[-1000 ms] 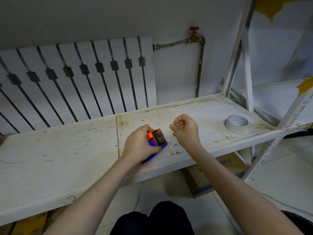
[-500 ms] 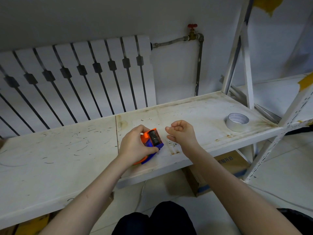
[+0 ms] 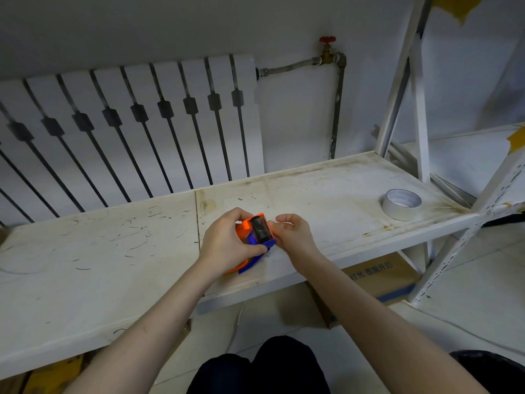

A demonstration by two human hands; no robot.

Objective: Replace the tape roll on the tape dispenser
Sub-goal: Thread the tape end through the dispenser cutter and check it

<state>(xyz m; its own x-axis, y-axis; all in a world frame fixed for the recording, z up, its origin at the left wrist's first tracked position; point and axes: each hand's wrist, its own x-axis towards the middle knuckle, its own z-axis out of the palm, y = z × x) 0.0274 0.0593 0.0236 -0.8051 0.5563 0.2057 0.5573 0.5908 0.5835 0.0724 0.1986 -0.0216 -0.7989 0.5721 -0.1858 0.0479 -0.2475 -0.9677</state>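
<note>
An orange and blue tape dispenser (image 3: 257, 233) with a dark roller and a toothed edge is held over the white shelf (image 3: 326, 200), near its front. My left hand (image 3: 227, 243) is wrapped around its body from the left. My right hand (image 3: 294, 233) touches the dispenser's right side at the roller, fingers curled; whether it pinches anything there is hidden. A silver-white tape roll (image 3: 401, 203) lies flat on the shelf far to the right, apart from both hands.
A second scratched white shelf board (image 3: 85, 265) adjoins on the left. A radiator (image 3: 127, 132) and a pipe with a red valve (image 3: 327, 49) stand behind. White rack posts (image 3: 417, 109) rise at the right. A cardboard box (image 3: 377, 280) sits below the shelf.
My right hand, a closed fist apart from the dispenser a second ago, has loosened and moved left until it touches the roller end. My left hand has tilted the dispenser slightly.
</note>
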